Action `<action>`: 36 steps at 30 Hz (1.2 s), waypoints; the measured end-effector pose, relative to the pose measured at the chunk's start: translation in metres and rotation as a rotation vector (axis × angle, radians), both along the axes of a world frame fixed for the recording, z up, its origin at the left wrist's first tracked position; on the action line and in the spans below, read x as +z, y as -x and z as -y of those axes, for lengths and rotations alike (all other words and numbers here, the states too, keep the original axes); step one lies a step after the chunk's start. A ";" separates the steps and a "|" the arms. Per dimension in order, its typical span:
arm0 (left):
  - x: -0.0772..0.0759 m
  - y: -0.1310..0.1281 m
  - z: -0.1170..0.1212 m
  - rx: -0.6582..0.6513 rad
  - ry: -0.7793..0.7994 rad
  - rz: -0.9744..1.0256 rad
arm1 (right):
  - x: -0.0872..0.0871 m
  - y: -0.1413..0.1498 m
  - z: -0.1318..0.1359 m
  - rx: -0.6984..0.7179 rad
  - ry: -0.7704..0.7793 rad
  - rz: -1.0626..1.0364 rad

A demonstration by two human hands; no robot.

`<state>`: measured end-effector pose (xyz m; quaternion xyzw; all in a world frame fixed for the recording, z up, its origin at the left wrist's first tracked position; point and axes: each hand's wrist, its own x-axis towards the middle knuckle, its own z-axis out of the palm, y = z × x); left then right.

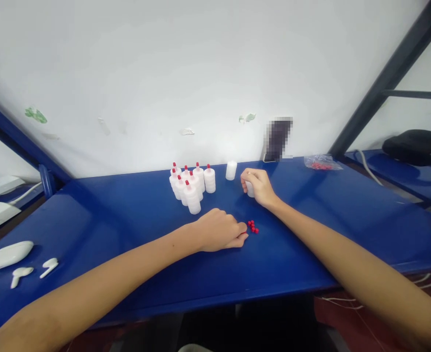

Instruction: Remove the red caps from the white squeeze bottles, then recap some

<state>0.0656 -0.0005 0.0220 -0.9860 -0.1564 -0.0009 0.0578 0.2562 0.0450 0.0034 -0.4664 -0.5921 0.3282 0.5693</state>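
Observation:
My right hand (259, 186) is wrapped round a small white bottle (250, 189) standing on the blue table (311, 234). My left hand (221, 231) rests on the table with fingers curled, its fingertips pinched beside a small heap of red caps (252, 226); whether it holds a cap is hidden. Behind it stands a cluster of several white bottles with red caps (191, 186). One uncapped white bottle (231, 170) stands alone to the right of the cluster.
A clear bag of red caps (321, 163) lies at the back right, near a blurred dark object (277, 139) against the wall. A white earbud case (8, 255) and two earbuds (35, 270) lie at the left. Dark metal frame bars rise at the right.

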 end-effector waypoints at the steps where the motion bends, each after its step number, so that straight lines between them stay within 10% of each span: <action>1: 0.001 0.005 -0.001 0.005 0.008 -0.003 | 0.000 0.000 0.000 0.025 0.008 0.024; 11: -0.011 0.055 -0.005 0.031 0.255 0.361 | 0.007 0.001 0.010 0.207 -0.034 0.545; 19: -0.023 0.061 -0.003 0.126 0.123 0.700 | 0.030 0.040 0.047 0.388 -0.257 0.772; 36: -0.030 0.060 -0.005 0.081 -0.033 0.533 | 0.031 0.059 0.065 0.421 -0.232 1.042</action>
